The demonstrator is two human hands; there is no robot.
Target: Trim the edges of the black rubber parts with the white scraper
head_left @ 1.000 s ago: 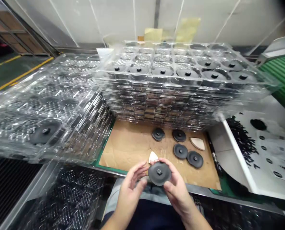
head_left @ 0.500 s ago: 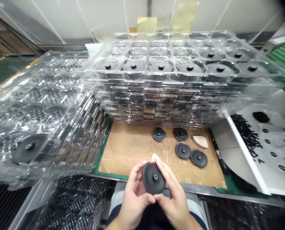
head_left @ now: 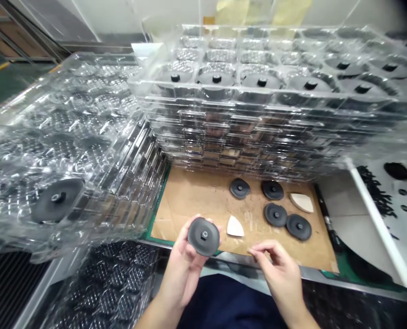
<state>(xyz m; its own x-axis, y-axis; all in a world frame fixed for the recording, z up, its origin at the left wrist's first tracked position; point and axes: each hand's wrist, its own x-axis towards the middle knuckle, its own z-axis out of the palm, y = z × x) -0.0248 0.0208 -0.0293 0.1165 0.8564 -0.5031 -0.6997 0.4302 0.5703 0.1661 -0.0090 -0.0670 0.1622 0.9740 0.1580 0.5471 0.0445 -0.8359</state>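
Over flat brown cardboard (head_left: 189, 194), your left hand (head_left: 183, 268) holds a rounded black disc (head_left: 203, 236) that a loosened grip could drop, while your right hand (head_left: 281, 273) pinches, contents unclear.

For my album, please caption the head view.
Left hand holds a dark disc, right hand apart; more discs lie on cardboard before stacked clear trays.

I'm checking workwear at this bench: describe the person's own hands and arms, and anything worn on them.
The left hand and right hand are bare, with no gloves, and no ring or watch shows. The left forearm and right forearm show no sleeves as far as they are in view. Navy cloth shows between the arms.
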